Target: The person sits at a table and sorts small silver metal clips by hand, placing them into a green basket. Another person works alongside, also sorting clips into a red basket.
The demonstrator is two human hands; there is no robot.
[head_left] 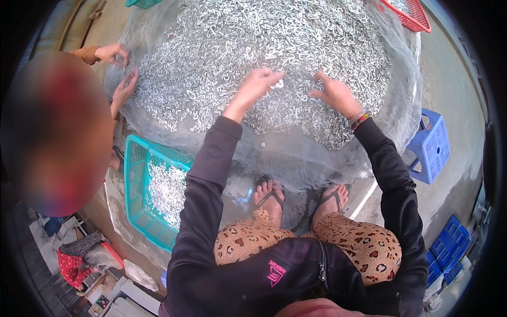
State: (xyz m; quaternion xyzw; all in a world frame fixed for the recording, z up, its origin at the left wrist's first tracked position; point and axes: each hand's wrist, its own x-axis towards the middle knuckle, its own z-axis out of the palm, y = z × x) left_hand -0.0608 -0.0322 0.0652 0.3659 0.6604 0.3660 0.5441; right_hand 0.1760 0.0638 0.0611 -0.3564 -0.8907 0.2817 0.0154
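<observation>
A broad heap of small silvery curled pieces [227, 47], fish-like in shape but too small to name surely, lies on a pale mesh net [391, 127] in front of me. My left hand [259, 84] is over the near middle of the heap, its fingers pinched on a white curled piece [279, 83]. To the right, my right hand [339, 96] hovers low over the heap, thumb and forefinger apart, with nothing plainly held. A teal plastic basket [136, 211] by my left forearm contains many whiter curled pieces [165, 190].
At the left, a co-worker's hands [124, 87] are at the net's edge. A blue plastic stool [434, 145] stands right of the net. Red basket [417, 18] at the far right; blue crates [449, 245] at the lower right. Another person [74, 264] is at the lower left.
</observation>
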